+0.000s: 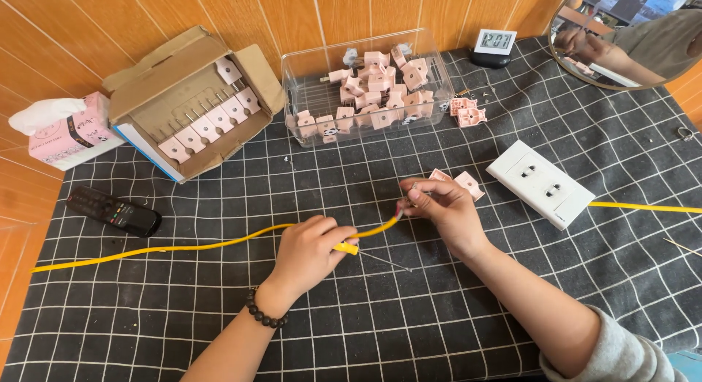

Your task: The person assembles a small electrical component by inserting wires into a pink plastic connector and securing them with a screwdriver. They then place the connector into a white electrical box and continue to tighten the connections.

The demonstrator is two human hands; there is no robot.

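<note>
A thin yellow insulated cable (219, 244) is laid across the black grid-patterned desk cloth (409, 323). It is clamped in the closed left hand (311, 250), along with what appears to be a yellow-handled screwdriver (365, 254). The cable's stripped end (398, 212) is pinched between the fingertips of the right hand (442, 206), just beside 2 small pink plastic plug shells (461, 182). The wire-preparation step appears to be in hand; a steady, fine grip is called for next.
</note>
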